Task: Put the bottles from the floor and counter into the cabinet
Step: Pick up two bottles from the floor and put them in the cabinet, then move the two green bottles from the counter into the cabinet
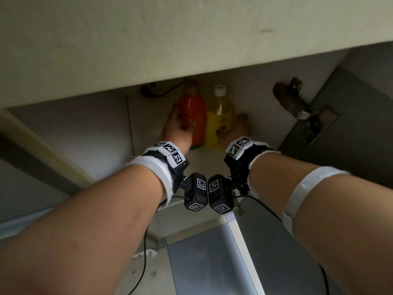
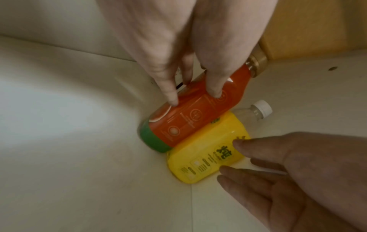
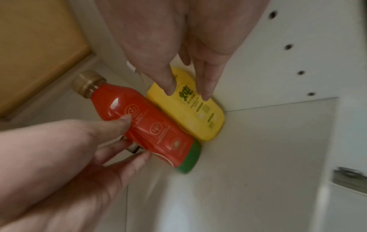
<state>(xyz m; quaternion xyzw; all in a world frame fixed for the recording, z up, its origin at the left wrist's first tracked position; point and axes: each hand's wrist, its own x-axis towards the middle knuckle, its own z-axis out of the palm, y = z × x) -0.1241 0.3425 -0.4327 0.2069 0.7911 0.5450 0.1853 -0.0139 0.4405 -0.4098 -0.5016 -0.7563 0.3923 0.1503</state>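
both stand in the cabinet, between the hands: left hand grips red bottle, right hand loosely touches yellow bottle; letting go remains.

floor: grey tiles, pale grout | counter edge: cream, overhead | door hinge: metal | light: dim

A red bottle, gold-capped with a green band at its base, is stood upright on the white floor of the cabinet and is gripped by the left hand. A yellow bottle with a white cap is set touching its right side, near the cabinet's side wall.
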